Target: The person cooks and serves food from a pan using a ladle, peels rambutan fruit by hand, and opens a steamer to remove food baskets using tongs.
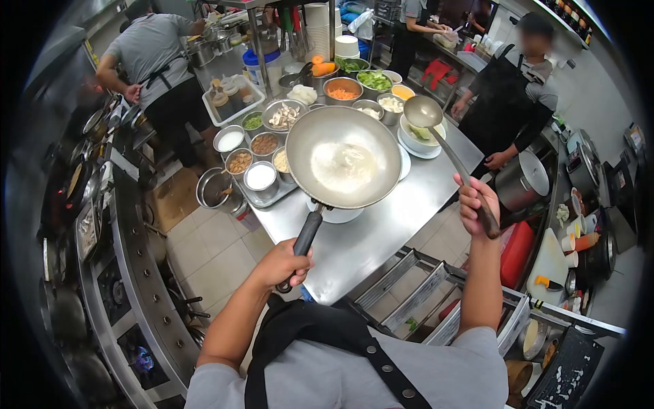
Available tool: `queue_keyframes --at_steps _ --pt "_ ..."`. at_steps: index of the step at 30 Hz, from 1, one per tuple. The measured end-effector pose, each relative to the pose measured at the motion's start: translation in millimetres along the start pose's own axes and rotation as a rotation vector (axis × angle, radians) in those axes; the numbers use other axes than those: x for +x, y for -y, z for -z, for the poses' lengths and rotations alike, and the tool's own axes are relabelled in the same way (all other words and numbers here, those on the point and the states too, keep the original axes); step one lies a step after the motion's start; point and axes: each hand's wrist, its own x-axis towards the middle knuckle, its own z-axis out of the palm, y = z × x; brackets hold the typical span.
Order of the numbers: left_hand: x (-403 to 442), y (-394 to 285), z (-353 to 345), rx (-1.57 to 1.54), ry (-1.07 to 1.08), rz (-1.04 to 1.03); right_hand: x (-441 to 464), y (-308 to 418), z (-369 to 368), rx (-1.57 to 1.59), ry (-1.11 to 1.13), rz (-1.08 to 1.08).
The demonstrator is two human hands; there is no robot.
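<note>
My left hand [286,264] is wrapped round the black handle of a frying pan [310,140], which is held above the metal table. A pale, creamy liquid [344,165] lies in the middle of the pan. In my right hand [476,203] is a long-handled ladle [423,112], gripped near the dark end of its handle. The ladle's bowl hangs over a white bowl [426,144] with something green in it, set on a plate. Part of another white plate [343,216] shows beneath the pan; the pan hides the rest.
Behind the pan, the steel table [436,184] carries several ingredient bowls, including shredded carrot [343,89], sliced mushrooms [283,116] and lettuce [374,80]. A lit burner [143,359] is on the stove at left. Co-workers stand at back left [153,51], back and right [511,92].
</note>
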Motion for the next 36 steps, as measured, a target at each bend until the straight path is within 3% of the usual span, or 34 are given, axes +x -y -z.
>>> queue_keyframes --at_steps 7,11,14,16,18,19,23,26,30,36 --pt "-48.1 8.3 5.0 -0.025 -0.071 -0.041 61.7 8.4 51.3 -0.589 -0.472 0.107" --pt "-81.8 16.4 13.7 -0.046 -0.126 -0.084 74.2 -23.0 54.6 -1.124 -0.694 0.262" --pt "-110.1 26.7 24.0 -0.063 -0.182 -0.114 73.5 -44.3 58.6 -1.579 -0.806 0.262" --pt "-132.8 35.1 28.9 -0.073 -0.219 -0.138 62.8 -64.5 60.8 -2.0 -0.795 0.574" --pt "-158.2 46.3 37.3 -0.093 -0.254 -0.157 65.1 -77.3 85.1 -1.896 -0.684 0.697" --pt "-171.6 52.7 40.4 -0.113 -0.269 -0.176 44.6 -99.4 16.3 -1.502 -0.675 0.419" --pt "-237.1 89.5 51.3 -0.16 -0.358 -0.246 3.5 -159.7 -47.7 -1.068 -0.281 0.432" --pt "-293.8 118.4 56.8 -0.189 -0.451 -0.293 -25.9 -214.5 -100.8 -0.825 0.031 0.322" --pt "-368.2 161.7 59.5 -0.241 -0.588 -0.365 -62.5 -296.6 -171.0 -0.707 0.347 0.106" --pt "-463.9 226.7 57.5 -0.359 -0.794 -0.5 -110.6 -421.0 -245.3 -0.982 0.48 -0.249"
